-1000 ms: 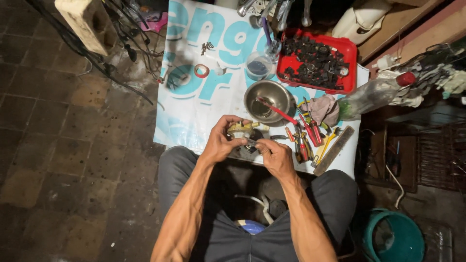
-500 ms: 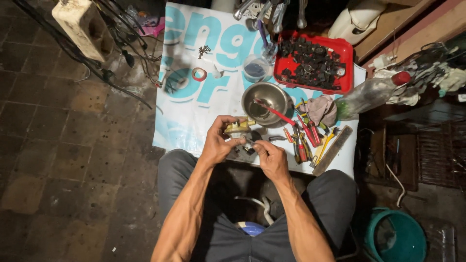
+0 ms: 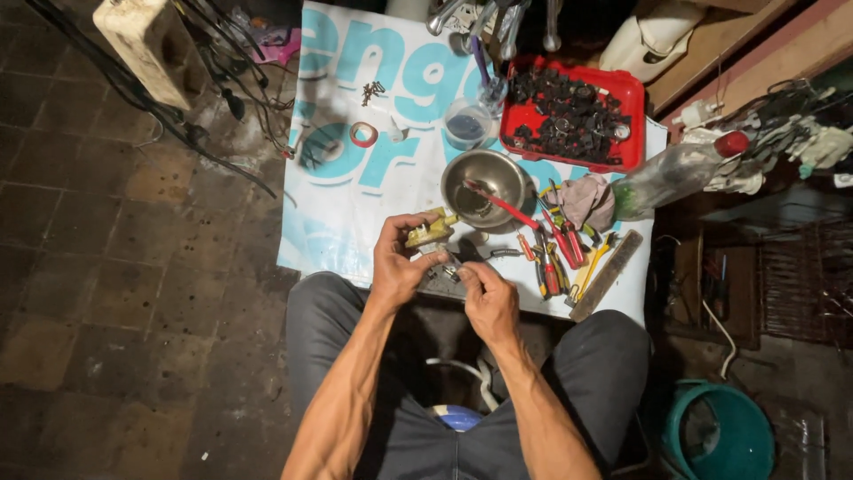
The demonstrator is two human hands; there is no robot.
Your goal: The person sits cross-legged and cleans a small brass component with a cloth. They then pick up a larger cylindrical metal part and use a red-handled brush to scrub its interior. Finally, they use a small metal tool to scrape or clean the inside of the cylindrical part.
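I sit with both arms stretched over my lap toward a white and light-blue printed sheet (image 3: 355, 191) spread on the floor. My left hand (image 3: 396, 260) grips a small yellowish metal part (image 3: 430, 231) at the sheet's near edge. My right hand (image 3: 487, 295) pinches a small dark metal piece (image 3: 449, 267) right beside that part, fingers closed on it. The two hands almost touch.
A steel bowl (image 3: 484, 178) with a red-handled tool stands just beyond my hands. Pliers and screwdrivers (image 3: 555, 253), a rag, a red tray of dark parts (image 3: 573, 116), a plastic cup (image 3: 466, 124), a tape roll (image 3: 362, 134) and a bottle (image 3: 666, 178) lie around. Teal bucket (image 3: 720, 431) at right.
My hands keep their grip on the small parts, with only slight finger movement. The view has shifted a little.
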